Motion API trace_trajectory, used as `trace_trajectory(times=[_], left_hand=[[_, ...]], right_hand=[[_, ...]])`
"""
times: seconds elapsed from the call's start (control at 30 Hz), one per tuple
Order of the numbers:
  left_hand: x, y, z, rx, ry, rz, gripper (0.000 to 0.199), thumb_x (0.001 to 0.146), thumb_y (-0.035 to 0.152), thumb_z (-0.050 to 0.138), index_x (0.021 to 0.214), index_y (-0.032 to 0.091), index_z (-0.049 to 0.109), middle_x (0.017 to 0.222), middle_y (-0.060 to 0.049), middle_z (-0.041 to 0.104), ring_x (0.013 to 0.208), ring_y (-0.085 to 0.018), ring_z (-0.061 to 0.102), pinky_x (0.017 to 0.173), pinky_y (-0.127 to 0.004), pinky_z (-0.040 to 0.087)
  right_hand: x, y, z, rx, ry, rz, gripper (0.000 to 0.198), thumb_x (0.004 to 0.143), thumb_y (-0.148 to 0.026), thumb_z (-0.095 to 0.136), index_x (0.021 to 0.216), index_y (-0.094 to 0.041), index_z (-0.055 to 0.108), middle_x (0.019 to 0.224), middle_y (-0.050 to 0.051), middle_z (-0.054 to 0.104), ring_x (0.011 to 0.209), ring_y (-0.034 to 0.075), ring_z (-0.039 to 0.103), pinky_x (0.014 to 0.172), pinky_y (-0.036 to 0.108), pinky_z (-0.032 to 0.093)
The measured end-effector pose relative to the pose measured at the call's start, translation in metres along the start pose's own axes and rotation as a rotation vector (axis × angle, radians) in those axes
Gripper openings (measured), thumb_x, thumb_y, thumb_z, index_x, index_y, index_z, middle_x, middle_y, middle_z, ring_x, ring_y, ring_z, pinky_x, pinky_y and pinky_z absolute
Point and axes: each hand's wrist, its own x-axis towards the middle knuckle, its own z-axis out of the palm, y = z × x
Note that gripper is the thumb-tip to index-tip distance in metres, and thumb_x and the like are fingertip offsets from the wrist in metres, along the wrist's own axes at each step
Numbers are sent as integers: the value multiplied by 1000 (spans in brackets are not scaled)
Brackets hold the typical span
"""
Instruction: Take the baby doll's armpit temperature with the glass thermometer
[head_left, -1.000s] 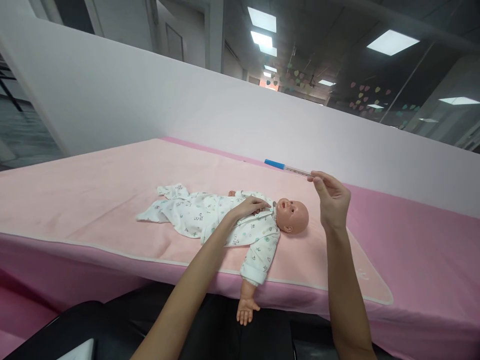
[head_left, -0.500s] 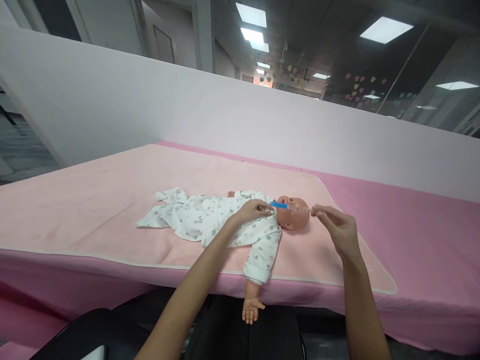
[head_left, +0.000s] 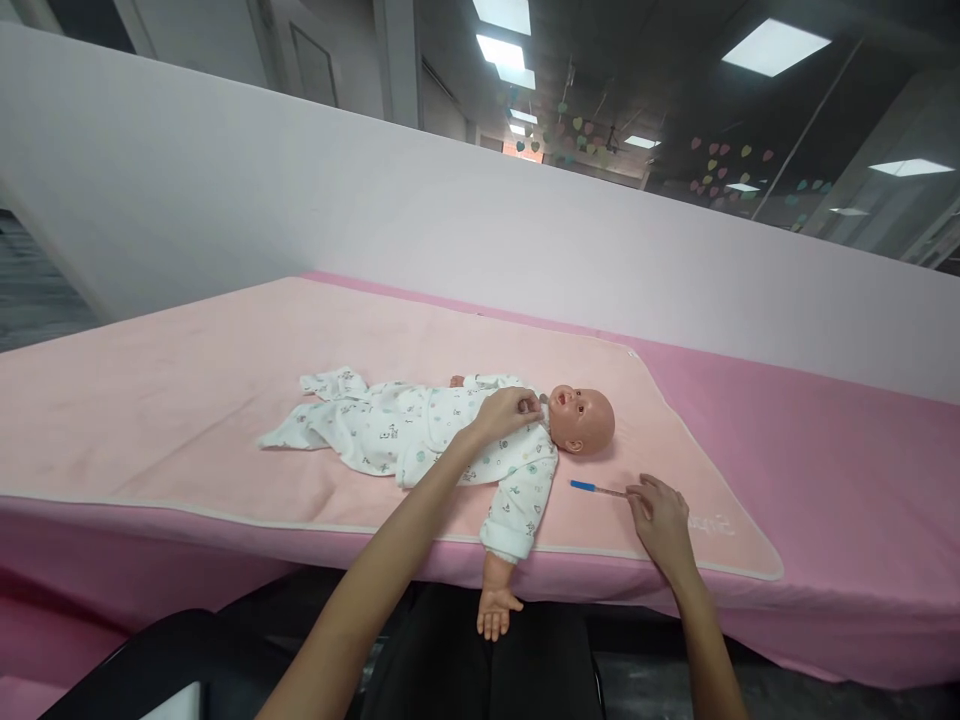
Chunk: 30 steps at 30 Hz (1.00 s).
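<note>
A baby doll [head_left: 581,420] in a white patterned outfit lies on its back, head to the right, one arm over the table's front edge. Low over the mat to the right of its shoulder is a slim thermometer [head_left: 596,489] with a blue end. My right hand [head_left: 661,520] pinches its right end, the blue end pointing left. Above the doll's chest, near its neck, my left hand [head_left: 510,412] is closed with fingertips together. A small grey spot shows by those fingertips; I cannot make out what they hold.
A peach mat [head_left: 187,400] covers much of the pink-clothed table [head_left: 840,460]. Behind it stands a low white partition [head_left: 450,230] with glass above. A black chair [head_left: 157,660] is at the lower left.
My right hand has carried the thermometer down and towards me, from over the doll's head to the mat beside it. The blue end has left my left hand, which stays by the chest.
</note>
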Motion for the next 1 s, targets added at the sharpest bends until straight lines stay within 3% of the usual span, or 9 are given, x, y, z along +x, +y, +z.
trace_trajectory(times=[0.1,0.17,0.23,0.3,0.4,0.53,0.67,0.77,1.0], left_hand=[[0,-4,-1,-263,40,-70,17,68,33,62,69,16,61,68,-1,59,59,-11,49,53,-21,33],[0,-7,-3,-441,59,-139,21,66,35,65,71,15,60,62,1,55,52,-8,44,47,-20,30],[0,-11,-4,-578,68,-206,26,63,37,67,72,14,59,57,3,51,45,-5,38,42,-19,25],[0,-16,-6,-682,90,-250,29,60,38,70,73,14,58,55,5,50,42,-3,35,40,-18,23],[1,-25,-8,-782,168,-277,33,57,38,73,72,13,58,52,6,48,41,-3,36,40,-18,25],[4,-33,-7,-829,217,-290,32,56,37,73,72,12,60,51,6,48,40,-2,37,40,-18,25],[4,-34,-5,-795,208,-281,31,57,34,73,78,13,63,60,3,57,45,-3,43,43,-18,31],[2,-32,-4,-725,155,-208,27,57,30,73,77,12,67,68,-2,63,61,-9,54,57,-21,42],[-2,-28,-10,-606,-20,-115,21,64,25,66,80,13,71,78,-6,69,77,-16,61,71,-25,46]], right_hand=[[14,-32,3,74,108,-48,25,80,-29,45,89,-18,65,105,13,61,100,26,54,85,45,42],[32,-69,10,197,138,-91,24,82,-26,41,87,-18,63,95,10,64,93,22,57,80,37,45],[51,-111,23,301,32,-185,23,83,-22,40,87,-18,62,86,6,66,80,17,60,70,29,47],[70,-147,42,247,-17,-255,24,83,-17,38,86,-18,62,83,6,65,75,17,59,66,27,46],[86,-175,72,118,-60,-276,24,81,-13,37,83,-16,61,87,10,63,73,19,58,59,28,43],[85,-174,91,119,-32,-221,25,80,-14,36,88,-15,60,82,11,61,69,19,56,57,29,43],[79,-164,94,367,121,-211,31,83,-17,32,99,-16,58,88,10,61,84,19,57,72,30,46],[78,-161,96,535,228,-186,29,85,-21,31,96,-18,58,90,9,62,88,18,57,79,33,46],[78,-161,100,605,315,-110,25,86,-31,38,92,-17,59,76,6,61,61,13,53,63,28,47]])
